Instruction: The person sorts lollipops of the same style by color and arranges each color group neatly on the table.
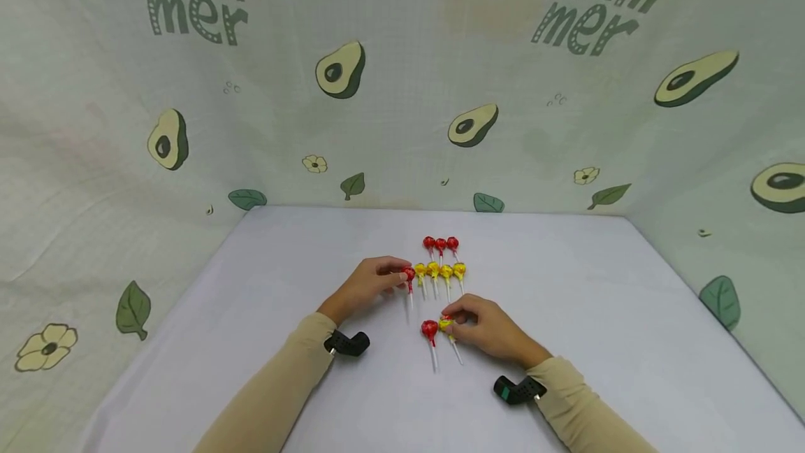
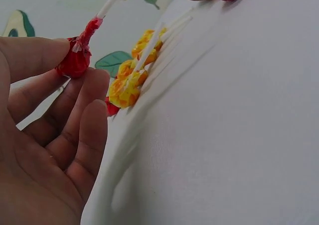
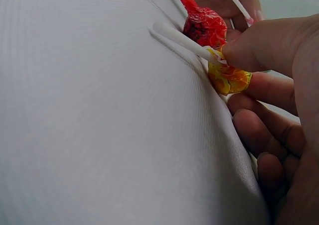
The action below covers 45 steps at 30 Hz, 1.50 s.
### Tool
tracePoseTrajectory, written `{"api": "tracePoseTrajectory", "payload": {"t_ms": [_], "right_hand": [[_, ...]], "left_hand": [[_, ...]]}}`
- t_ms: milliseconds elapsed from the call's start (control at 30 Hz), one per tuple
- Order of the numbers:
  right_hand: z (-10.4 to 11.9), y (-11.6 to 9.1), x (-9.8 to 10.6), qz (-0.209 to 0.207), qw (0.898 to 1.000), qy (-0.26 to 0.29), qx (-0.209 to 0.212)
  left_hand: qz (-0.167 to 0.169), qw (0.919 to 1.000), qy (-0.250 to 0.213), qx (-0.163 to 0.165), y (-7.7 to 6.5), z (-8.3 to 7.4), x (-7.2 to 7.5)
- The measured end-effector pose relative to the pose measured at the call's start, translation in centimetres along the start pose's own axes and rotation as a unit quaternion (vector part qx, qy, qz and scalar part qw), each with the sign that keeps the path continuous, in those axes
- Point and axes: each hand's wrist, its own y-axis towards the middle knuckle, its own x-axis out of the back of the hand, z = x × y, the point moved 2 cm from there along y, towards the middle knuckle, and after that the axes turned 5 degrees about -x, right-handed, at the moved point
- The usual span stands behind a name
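Observation:
Between thumb and fingertips my left hand (image 1: 376,278) pinches a red-wrapped lollipop (image 2: 76,60) by its candy head. It is held beside the left end of a row of several yellow lollipops (image 1: 446,272). My right hand (image 1: 489,329), nearer to me, pinches the head of a yellow lollipop (image 3: 227,76), whose white stick points toward me. Just left of it lies another red lollipop (image 1: 430,330), also seen as a red wrapper (image 3: 205,27) in the right wrist view. Part of the yellow head is hidden by my right fingers.
Three red lollipops (image 1: 441,244) lie in a row behind the yellow ones, sticks toward me. All are on a white-covered table (image 1: 566,271). A patterned cloth (image 1: 402,75) hangs at the back and sides.

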Motion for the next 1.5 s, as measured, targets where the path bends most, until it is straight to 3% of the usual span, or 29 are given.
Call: {"api": "tracePoseTrajectory", "payload": {"t_ms": [367,833,1067,1500], "right_hand": [[-0.2,-0.1,0.0,-0.003,1.000,-0.002,-0.005],[0.2,0.0,-0.3,0.000,1.000,-0.006,-0.011],[-0.2,0.1,0.0,-0.012,1.000,-0.014,-0.013],[-0.1,0.0,-0.2,-0.011,1.000,-0.010,-0.003]], "left_hand": [[-0.047,0.9986,-0.022,0.008,2.0,0.1,0.4],[-0.045,0.9979,-0.025,0.040,3.9,0.9,0.6],[-0.058,0.9974,-0.026,0.033,5.5,0.3,0.6],[-0.102,0.9943,0.022,0.021,7.3,1.0,1.7]]}}
